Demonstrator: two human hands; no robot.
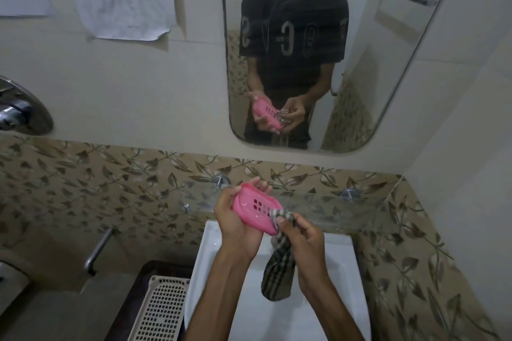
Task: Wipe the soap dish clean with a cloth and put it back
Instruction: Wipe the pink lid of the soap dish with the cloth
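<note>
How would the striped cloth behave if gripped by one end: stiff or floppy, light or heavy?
Likely floppy: the cloth hangs limp below the right hand, which pinches it against the soap dish. Probably light, since a fingertip grip carries it. It looks unlikely to slip: the woven stripes seem coarse, though wetness cannot be told.

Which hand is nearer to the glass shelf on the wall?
Left. The left hand holds the soap dish up beside the glass shelf; the right hand, gripping the cloth, sits lower, over the sink.
</note>
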